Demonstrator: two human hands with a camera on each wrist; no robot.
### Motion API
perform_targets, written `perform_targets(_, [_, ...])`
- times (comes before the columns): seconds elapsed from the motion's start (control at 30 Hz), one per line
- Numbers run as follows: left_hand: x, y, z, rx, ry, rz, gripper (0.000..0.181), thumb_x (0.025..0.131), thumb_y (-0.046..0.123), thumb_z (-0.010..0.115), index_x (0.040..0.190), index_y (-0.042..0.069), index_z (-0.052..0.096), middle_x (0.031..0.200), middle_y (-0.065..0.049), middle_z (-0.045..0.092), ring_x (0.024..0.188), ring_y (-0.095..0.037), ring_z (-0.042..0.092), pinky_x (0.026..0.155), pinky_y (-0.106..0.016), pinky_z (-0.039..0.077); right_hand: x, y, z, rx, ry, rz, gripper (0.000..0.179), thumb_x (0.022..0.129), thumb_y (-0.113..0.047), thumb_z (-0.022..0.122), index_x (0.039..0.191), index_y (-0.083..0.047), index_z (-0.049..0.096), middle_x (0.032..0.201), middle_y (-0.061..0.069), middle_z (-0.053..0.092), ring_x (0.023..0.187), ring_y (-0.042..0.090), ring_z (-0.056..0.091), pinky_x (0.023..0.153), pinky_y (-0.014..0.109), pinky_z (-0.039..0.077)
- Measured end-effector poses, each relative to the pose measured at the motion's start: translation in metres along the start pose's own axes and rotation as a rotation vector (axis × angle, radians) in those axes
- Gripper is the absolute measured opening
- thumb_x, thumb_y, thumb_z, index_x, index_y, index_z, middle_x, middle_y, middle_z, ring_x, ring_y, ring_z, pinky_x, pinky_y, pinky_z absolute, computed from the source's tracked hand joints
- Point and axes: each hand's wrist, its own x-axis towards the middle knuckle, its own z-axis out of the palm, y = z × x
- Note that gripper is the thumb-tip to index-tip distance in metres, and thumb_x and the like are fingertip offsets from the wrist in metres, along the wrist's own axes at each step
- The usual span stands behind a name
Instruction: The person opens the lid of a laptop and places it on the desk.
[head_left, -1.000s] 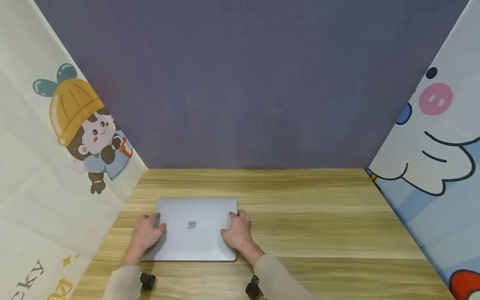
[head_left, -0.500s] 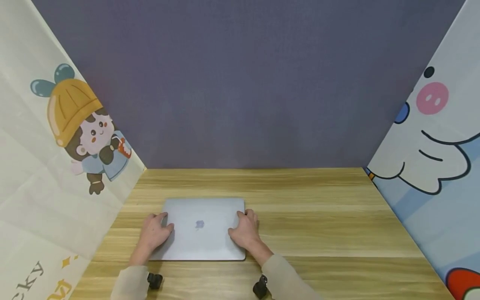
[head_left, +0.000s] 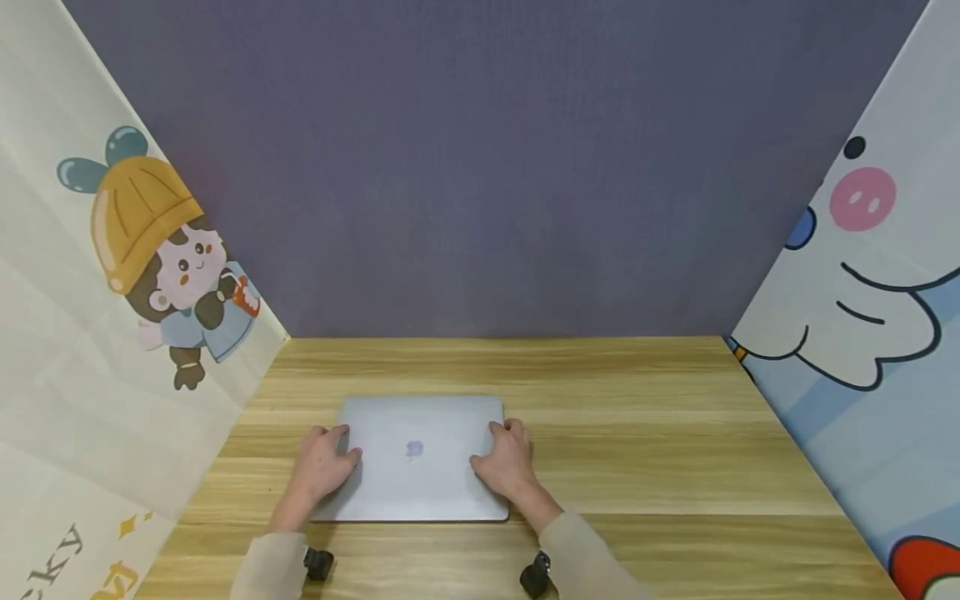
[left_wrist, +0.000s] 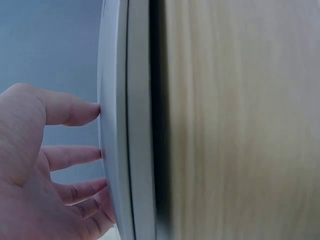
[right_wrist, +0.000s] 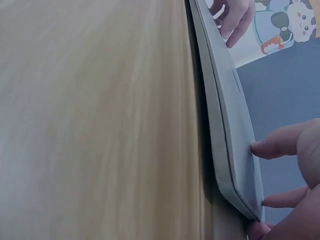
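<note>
A closed silver laptop (head_left: 420,483) lies flat on the wooden table (head_left: 637,467), its lid upward with an apple logo. At its left side my left hand (head_left: 322,462) holds it, thumb and forefinger tips on the lid and the other fingers down by the edge. My right hand (head_left: 506,462) grips the opposite side in much the same way. Both wrist views show the thin front edge of the laptop (left_wrist: 112,125) with a dark gap line beneath it. The fingertips below the side edges are partly hidden.
A dark grey-blue panel (head_left: 480,167) stands along the table's back edge. A cream sheet with a cartoon child (head_left: 187,267) borders the left, and a sheet with a white cartoon animal (head_left: 885,333) borders the right.
Both hands and the laptop between them have slid steadily to the right across the table. The grip on its two sides looks the same.
</note>
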Motion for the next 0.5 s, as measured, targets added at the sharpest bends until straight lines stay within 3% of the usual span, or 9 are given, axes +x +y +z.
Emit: perform_targets(0.5, [0.001, 0.024, 0.015, -0.027, -0.022, 0.040, 0.055, 0.089, 0.019, 0.071, 0.133, -0.011, 0.059, 0.121, -0.032, 0.054, 0.108, -0.044, 0.055, 0.087, -0.058, 0.051, 0.002, 0.026, -0.020, 0.001, 0.030, 0.035, 0.071, 0.070, -0.012, 0.079, 0.132, 0.015, 0.058, 0.137, 0.033, 0.044, 0.126, 0.047, 0.040, 0.105, 0.056, 0.042])
